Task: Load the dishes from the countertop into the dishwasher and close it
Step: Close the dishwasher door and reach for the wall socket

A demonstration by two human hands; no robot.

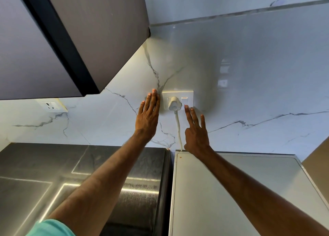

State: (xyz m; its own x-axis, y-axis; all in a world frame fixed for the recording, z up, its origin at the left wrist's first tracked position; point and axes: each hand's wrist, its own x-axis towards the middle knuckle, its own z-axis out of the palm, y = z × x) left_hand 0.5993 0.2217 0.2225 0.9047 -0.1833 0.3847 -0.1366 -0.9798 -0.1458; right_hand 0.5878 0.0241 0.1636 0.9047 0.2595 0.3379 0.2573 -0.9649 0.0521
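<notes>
The left hand [147,116] lies flat, fingers straight, on the glossy white marble-veined wall [249,93], just left of a white rectangular socket plate [178,93]. The right hand [196,134] reaches up with fingers extended, one fingertip [186,106] touching the white rocker switch with red marks [184,101]. Between the hands, a round white plug [174,104] sits in the plate, and its white cord [178,129] hangs down. A brushed steel counter [53,164] lies below the left forearm, and a pale grey flat appliance top [231,191] below the right. A grey wall cabinet with a dark edge [89,31] hangs above and left of the left hand.
</notes>
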